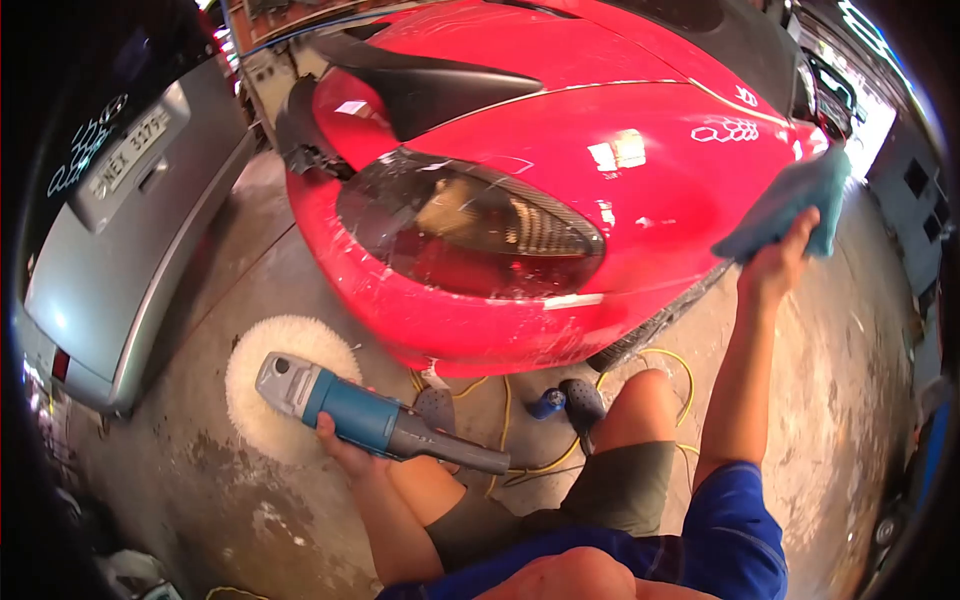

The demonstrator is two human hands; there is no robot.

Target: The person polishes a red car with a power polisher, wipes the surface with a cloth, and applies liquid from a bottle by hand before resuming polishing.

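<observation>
My left hand [345,447] grips a blue and grey polisher [355,412] by its body, low over the floor. Its round white wool pad [262,425] faces down, and the dark handle points right toward my knees. Out to the right, my right hand [785,262] is closed on a folded teal cloth [785,210], raised beside the fender of a red car [660,170]. The car's headlight [470,220] lies in front of me, with whitish specks and smears on the bumper [400,310] below it.
A silver vehicle [150,230] stands close on the left. A yellow cord [560,463] winds over the stained concrete floor [240,520], near my shoes and a small blue object [547,403]. The car's front tyre [655,325] is beyond my right knee.
</observation>
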